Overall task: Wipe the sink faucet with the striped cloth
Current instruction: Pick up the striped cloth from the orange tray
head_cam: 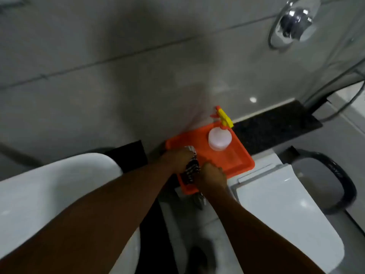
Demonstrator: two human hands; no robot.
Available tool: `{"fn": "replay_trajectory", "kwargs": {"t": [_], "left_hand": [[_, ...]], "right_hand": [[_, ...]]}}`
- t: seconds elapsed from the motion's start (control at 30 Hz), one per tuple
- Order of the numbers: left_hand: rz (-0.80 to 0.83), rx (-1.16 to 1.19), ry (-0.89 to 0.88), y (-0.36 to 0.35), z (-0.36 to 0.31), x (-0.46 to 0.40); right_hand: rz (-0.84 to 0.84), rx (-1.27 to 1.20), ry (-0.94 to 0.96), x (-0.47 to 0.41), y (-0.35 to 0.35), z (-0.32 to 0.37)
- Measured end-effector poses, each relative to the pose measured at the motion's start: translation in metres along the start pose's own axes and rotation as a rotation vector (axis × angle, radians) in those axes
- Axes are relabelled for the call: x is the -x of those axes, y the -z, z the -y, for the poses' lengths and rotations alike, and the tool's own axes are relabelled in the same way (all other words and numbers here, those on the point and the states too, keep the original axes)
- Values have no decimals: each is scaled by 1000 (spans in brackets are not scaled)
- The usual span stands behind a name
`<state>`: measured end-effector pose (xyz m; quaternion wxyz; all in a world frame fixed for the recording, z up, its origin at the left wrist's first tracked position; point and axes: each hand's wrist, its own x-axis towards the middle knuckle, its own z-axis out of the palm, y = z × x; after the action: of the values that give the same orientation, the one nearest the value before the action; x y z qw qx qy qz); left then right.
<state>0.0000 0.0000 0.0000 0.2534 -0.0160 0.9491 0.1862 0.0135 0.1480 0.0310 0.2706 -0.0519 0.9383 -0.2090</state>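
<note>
A black-and-white striped cloth lies bunched in the near left part of an orange tray. My left hand grips the cloth from the left and my right hand grips it from the right, both over the tray. The white sink basin curves along the lower left, under my left forearm. No sink faucet shows in this view.
A spray bottle with a yellow and orange trigger stands in the tray's far corner. The tray rests on a toilet tank; the closed white toilet lid is at right. A dark stone ledge runs behind. A chrome shower fitting hangs top right.
</note>
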Motion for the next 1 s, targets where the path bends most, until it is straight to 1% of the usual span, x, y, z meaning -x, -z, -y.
{"fn": "replay_trajectory", "kwargs": {"t": [0.03,0.1,0.23,0.3,0.37,0.4,0.47,0.53,0.63,0.67,0.77,0.8,0.87,0.93,0.97,1.0], "left_hand": [[24,-54,34,-7,-1,-10],[-39,-162,19,-19,0,-23],[-117,-236,11,-30,4,-43],[-123,-209,34,-30,9,-51],[-90,-106,38,-29,12,-54],[-85,-65,34,-29,14,-53],[-95,-50,38,-27,20,-50],[-86,-73,62,-25,24,-43],[-130,-70,35,-11,27,-30],[-157,-13,21,-2,27,-25],[-188,269,-34,35,20,-4],[-183,430,-31,48,15,6],[-171,917,14,74,8,37],[-77,1401,0,92,6,70],[-25,1573,4,98,8,87],[10,1687,11,104,9,106]], "right_hand": [[25,58,16,-10,-3,-2],[46,103,34,-29,-14,-8],[78,105,-9,-57,-35,-14],[78,90,-16,-70,-44,-15],[117,-10,-37,-83,-51,-16],[168,-96,-59,-89,-54,-15],[244,-286,-98,-97,-51,-12],[233,-392,-60,-102,-40,-6],[198,-398,82,-101,-10,6],[219,-404,124,-97,4,10],[266,-404,266,-81,49,21],[253,-409,323,-74,63,26],[246,-480,398,-54,96,45],[282,-527,471,-31,128,71],[311,-517,514,-18,145,88],[343,-485,555,-2,160,106]]}}
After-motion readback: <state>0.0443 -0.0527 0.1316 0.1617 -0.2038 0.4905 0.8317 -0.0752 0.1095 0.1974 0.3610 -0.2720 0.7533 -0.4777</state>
